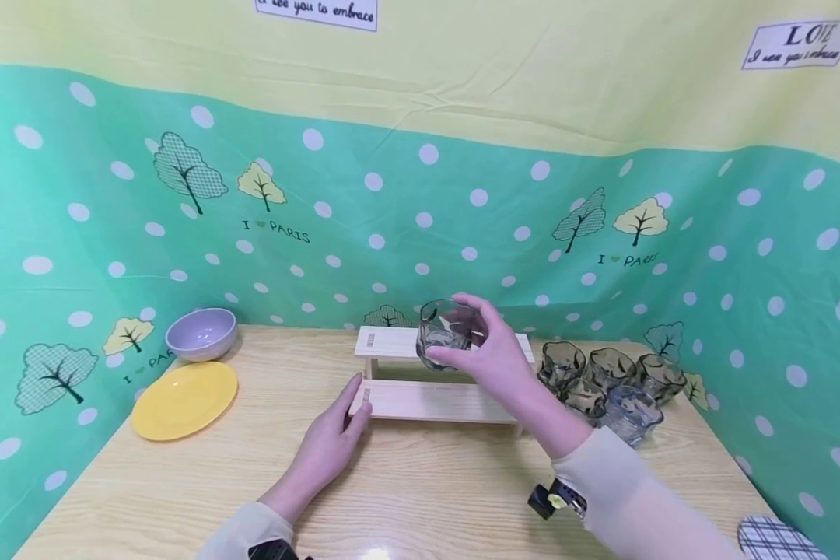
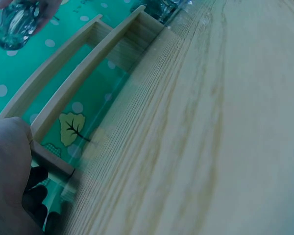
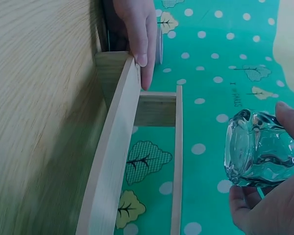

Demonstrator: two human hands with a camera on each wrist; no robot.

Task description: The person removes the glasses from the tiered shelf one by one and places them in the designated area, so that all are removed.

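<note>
My right hand (image 1: pixel 500 358) holds a clear, wavy-sided drinking glass (image 1: pixel 437 325) between thumb and fingers. The glass is raised above the upper board of a low two-tier wooden rack (image 1: pixel 430 400). In the right wrist view a gap shows between the glass (image 3: pixel 257 147) and the rack (image 3: pixel 179 161). With my left hand (image 1: pixel 325 443) I grip the left end of the lower board, thumb on top. The left wrist view shows the other fingers (image 2: pixel 35 192) bent beside the rack's end piece (image 2: pixel 51 160), partly in shadow.
Several smoky glasses (image 1: pixel 563 362) and a clearer glass (image 1: pixel 630 412) stand together right of the rack. At the left are a purple bowl (image 1: pixel 201 334) and a yellow plate (image 1: pixel 184 400). Checked cloth (image 1: pixel 777 538) lies at the near right. Behind the table hangs a green dotted curtain (image 1: pixel 406 187).
</note>
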